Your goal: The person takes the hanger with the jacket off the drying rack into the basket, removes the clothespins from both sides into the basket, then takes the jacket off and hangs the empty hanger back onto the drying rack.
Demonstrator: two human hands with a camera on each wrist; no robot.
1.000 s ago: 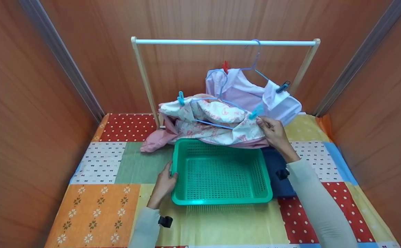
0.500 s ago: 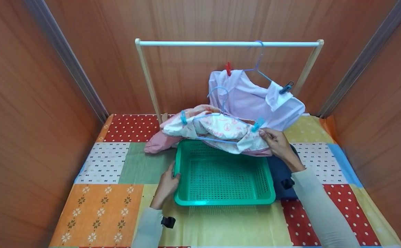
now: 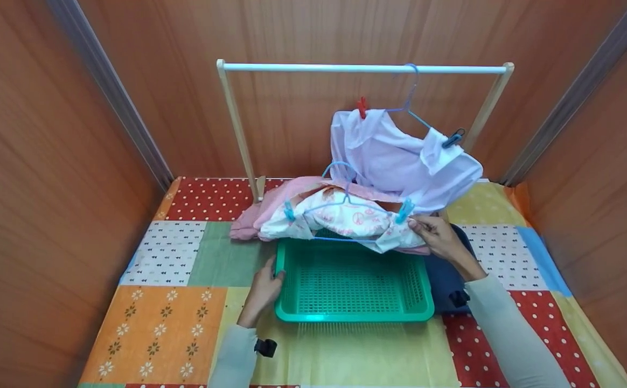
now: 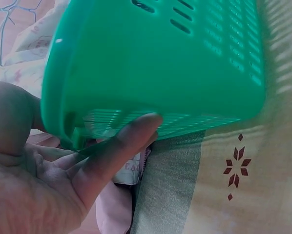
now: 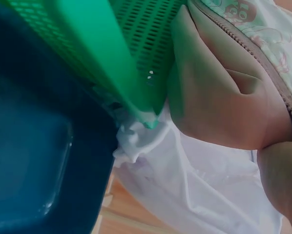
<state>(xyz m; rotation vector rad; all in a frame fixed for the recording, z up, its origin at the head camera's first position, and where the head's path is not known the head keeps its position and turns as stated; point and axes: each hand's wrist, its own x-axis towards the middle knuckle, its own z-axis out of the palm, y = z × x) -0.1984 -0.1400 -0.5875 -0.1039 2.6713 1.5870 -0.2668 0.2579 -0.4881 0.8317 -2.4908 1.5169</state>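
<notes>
My left hand (image 3: 264, 286) grips the left rim of a green slotted plastic basket (image 3: 356, 317); in the left wrist view its fingers (image 4: 121, 151) lie along the basket's outer side. My right hand (image 3: 440, 237) pinches the right end of a pink zip-up jacket (image 3: 297, 195) with a white printed lining. The jacket is on a blue wire hanger (image 3: 340, 239), held by light-blue clothespins at the left (image 3: 290, 210) and right (image 3: 404, 211). It overlaps the basket's far rim. In the right wrist view, the jacket's pink cloth (image 5: 219, 107) and zipper (image 5: 248, 44) hang beside the basket.
Behind stands a rack with a white rail (image 3: 313, 68). From it hangs a pale lilac garment (image 3: 383, 151) on another hanger, with a red clothespin (image 3: 362, 108) and a dark one (image 3: 453, 138). A navy tray (image 3: 451, 291) sits right of the basket on the patchwork cloth (image 3: 168, 323).
My right hand has lowered the jacket and its hanger toward me, over the basket's far side. My left hand stays on the basket rim. The head view has shifted slightly.
</notes>
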